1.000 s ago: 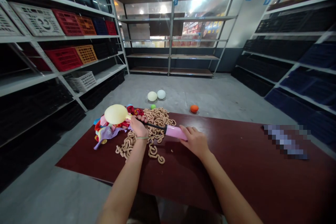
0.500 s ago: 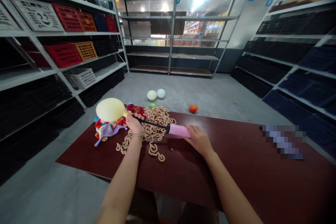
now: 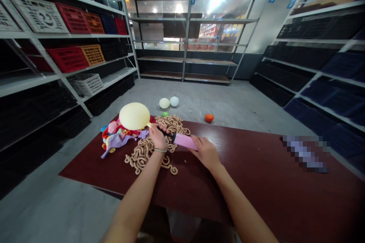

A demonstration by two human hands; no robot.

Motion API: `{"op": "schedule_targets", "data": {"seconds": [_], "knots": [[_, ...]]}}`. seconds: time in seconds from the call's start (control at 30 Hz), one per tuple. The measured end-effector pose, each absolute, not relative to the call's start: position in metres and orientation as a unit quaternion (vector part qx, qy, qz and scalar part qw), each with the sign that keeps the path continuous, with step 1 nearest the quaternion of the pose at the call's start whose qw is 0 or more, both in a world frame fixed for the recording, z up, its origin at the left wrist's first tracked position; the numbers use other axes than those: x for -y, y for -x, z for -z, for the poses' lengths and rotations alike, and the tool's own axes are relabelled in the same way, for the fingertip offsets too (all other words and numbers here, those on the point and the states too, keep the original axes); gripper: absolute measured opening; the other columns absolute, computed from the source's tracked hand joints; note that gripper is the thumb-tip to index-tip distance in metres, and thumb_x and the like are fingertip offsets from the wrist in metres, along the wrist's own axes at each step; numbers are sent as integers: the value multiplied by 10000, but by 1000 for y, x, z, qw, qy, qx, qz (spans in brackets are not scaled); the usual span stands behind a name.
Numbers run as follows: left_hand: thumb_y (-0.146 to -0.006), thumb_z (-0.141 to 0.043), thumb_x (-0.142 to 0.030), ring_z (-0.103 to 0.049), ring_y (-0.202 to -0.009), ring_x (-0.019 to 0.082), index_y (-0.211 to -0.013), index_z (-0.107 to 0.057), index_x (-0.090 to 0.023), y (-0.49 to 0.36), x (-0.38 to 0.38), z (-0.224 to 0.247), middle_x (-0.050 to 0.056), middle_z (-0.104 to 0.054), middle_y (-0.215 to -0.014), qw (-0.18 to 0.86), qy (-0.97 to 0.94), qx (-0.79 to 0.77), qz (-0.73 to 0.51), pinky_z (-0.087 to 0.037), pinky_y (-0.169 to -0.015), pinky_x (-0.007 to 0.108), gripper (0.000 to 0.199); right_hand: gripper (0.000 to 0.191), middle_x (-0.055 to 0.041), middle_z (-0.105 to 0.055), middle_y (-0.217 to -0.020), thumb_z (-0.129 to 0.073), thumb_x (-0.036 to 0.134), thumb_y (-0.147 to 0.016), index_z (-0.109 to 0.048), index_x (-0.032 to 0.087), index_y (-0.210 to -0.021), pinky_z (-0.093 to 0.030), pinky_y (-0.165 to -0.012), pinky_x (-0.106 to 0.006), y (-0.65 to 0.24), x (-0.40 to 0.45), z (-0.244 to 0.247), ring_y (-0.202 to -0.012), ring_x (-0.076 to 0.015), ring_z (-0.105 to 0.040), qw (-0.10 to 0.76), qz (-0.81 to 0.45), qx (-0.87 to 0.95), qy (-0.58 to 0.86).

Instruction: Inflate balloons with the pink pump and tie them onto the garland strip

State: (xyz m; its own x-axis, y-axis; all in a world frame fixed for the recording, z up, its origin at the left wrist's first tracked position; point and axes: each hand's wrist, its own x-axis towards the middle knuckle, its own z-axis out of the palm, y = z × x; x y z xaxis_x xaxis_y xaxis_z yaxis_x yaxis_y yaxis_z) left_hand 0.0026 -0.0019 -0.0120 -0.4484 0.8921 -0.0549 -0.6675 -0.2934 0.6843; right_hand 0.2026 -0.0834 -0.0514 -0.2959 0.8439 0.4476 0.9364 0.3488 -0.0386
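Pump (image 3: 185,141): our landmark, held slanting over the table (image 3: 256,186).
Pale yellow balloon (image 3: 134,116): swollen, left of the pump's black end.
Left hand (image 3: 157,136): we close it round that end, by the balloon's neck.
Right hand (image 3: 205,152): we wrap it round the pump's right end.
Limp balloons (image 3: 118,140): piled left of the pump.
Inflating: the step we judge in hand.
Next stroke: calls, we think, for a snug neck.

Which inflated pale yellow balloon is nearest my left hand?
The larger-looking balloon, whose neck meets your left hand. The other pale yellow balloon lies on the floor beyond the table, beside a pale bluish balloon.
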Motion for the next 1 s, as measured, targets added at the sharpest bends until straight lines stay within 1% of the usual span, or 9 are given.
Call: {"op": "schedule_targets", "data": {"seconds": [0.1,0.23,0.33,0.47,0.6,0.7,0.83,0.93,1.0], "knots": [[-834,-432,-200,-378,-462,91,-767,-361,-216,22,-6,5,-54,-362,-599,473,-149,-324,-806,-303,-451,230,100,462,-116,-609,-1195,-512,348,-935,-502,194,-1370,-419,-928,-371,-232,78,50,-1065,-264,-528,212,128,796,552],[-830,-440,-202,-352,-468,89,-762,-355,-221,43,-11,2,-50,-342,-620,437,-121,-326,-830,-282,-456,231,110,452,-125,-585,-1206,-523,256,-902,-517,184,-1348,-405,-956,-397,-240,79,50,-1104,-277,-487,239,139,763,585],[-837,-450,-206,-363,-476,91,-742,-355,-221,36,-7,6,-47,-359,-611,425,-114,-334,-833,-293,-461,232,135,473,-115,-587,-1202,-540,256,-894,-506,203,-1363,-408,-922,-400,-212,84,52,-1070,-276,-485,229,125,764,590],[-851,-462,-229,-416,-475,96,-746,-391,-217,1,4,17,-46,-423,-592,460,-144,-339,-808,-345,-470,237,128,491,-108,-599,-1172,-574,263,-880,-503,225,-1364,-414,-860,-375,-177,88,55,-1028,-266,-495,232,110,751,608],[-874,-469,-308,-433,-457,100,-761,-398,-221,-19,4,24,-53,-440,-580,495,-180,-347,-776,-355,-451,235,160,491,-97,-612,-1155,-562,284,-907,-479,210,-1385,-421,-852,-346,-185,87,54,-1003,-245,-512,212,104,783,575],[-857,-492,-321,-422,-451,95,-734,-387,-216,-9,-4,18,-54,-419,-567,488,-184,-327,-788,-349,-448,233,192,509,-97,-612,-1161,-567,277,-910,-468,217,-1406,-412,-874,-352,-212,82,51,-1016,-248,-515,202,148,791,558],[-837,-495,-296,-386,-445,94,-704,-383,-215,24,-19,1,-47,-387,-555,467,-182,-313,-807,-333,-442,238,192,468,-98,-606,-1159,-573,254,-901,-516,222,-1364,-395,-919,-373,-245,76,51,-1040,-255,-507,226,203,769,562],[-827,-503,-259,-368,-446,99,-705,-379,-226,42,-27,-7,-37,-375,-573,443,-166,-307,-826,-307,-436,246,176,455,-104,-593,-1164,-568,236,-891,-528,207,-1344,-389,-936,-380,-243,76,53,-1059,-260,-487,252,192,751,579],[-839,-492,-279,-346,-443,96,-709,-359,-230,41,-27,-7,-40,-355,-574,433,-160,-312,-830,-284,-431,243,192,459,-104,-584,-1179,-563,236,-888,-523,217,-1345,-392,-912,-384,-227,79,54,-1055,-265,-477,267,174,737,596]]}}
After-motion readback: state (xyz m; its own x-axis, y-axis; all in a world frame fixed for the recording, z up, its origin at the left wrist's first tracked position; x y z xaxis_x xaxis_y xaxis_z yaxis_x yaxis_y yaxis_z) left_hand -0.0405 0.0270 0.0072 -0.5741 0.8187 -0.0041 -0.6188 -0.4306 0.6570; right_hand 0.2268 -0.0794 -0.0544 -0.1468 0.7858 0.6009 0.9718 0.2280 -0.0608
